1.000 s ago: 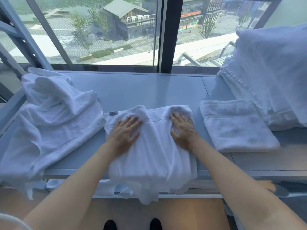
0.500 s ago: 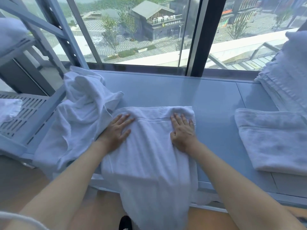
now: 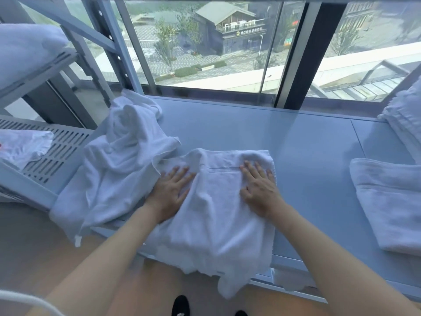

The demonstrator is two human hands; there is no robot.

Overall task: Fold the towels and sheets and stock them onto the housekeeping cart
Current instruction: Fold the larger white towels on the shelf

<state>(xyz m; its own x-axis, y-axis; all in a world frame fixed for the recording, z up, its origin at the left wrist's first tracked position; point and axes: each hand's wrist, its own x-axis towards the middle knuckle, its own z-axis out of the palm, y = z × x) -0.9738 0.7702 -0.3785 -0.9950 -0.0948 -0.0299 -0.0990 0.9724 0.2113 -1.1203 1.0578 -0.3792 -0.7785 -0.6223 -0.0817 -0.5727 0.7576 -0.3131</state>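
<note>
— Since the frame before, what had moved?

— Hardly the hands; both kept to the same spots while the view swung left, bringing in more of the grey slotted metal cart shelf (image 3: 61,149).

— And the fingers?

— Straight and slightly spread. The left hand (image 3: 169,192) and right hand (image 3: 258,189) pressed flat on the white terry towel (image 3: 218,215), holding nothing. It lay part-folded on the smooth pale-blue table (image 3: 284,137), its near end drooping limp over the edge.

— Which step, then?

— Smoothing a fold, I'd judge. Next it wanted the hanging end lifted and doubled over, edges kept square.

— Around it?

— A crumpled white towel heap (image 3: 118,160) touched its left side; a folded nubby white towel (image 3: 387,201) sat well apart, right.
</note>
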